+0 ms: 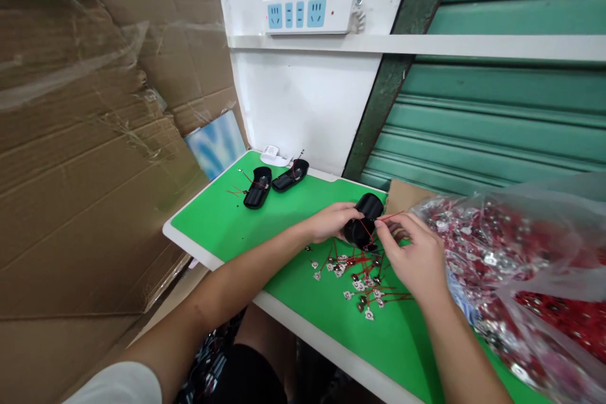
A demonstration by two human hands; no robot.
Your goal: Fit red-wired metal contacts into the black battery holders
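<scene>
The clear bag of red-wired parts (525, 278), right of the green table (222, 221), runs out of frame. Two black shells (258, 187) lie far-left. Mid-table, the left hand (331, 221) grasps a black housing (363, 222), half hidden; the right hand (416, 252) pinches its red wire (389, 217) above scattered small contacts (360, 278).

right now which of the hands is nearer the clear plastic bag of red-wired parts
Right. The right hand sits just beside the plastic bag, at its left edge; the left hand is further left, beyond the black housing.
</scene>
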